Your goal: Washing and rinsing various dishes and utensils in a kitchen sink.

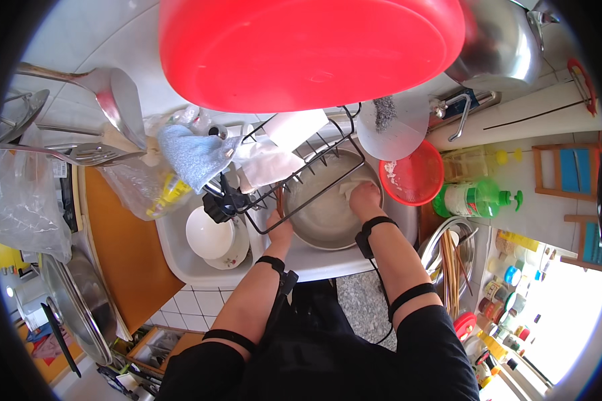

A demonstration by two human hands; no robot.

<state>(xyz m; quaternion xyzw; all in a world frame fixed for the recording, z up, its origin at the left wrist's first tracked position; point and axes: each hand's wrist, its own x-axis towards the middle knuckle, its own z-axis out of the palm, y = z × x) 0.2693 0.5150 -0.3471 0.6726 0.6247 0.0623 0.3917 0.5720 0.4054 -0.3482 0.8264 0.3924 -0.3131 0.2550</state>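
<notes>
A large round metal pan (326, 220) lies in the right part of the white sink (301, 263), its inside wet and cloudy. My right hand (365, 199) is inside the pan near its right side, closed on a pale cloth (348, 188). At the pan's left edge is my left hand (280, 228), by a brown handle (279, 200); a black wire rack hides part of this hand, so its grip cannot be told. White bowls (208, 233), one with a flower pattern, stand in the sink's left part.
The black wire rack (311, 194) hangs over the sink, below a big red basin (306, 55). A red plastic bowl (421, 173), a green soap bottle (474, 199) and a basket with chopsticks (449, 260) stand at the right. A blue cloth (193, 153) hangs at the left.
</notes>
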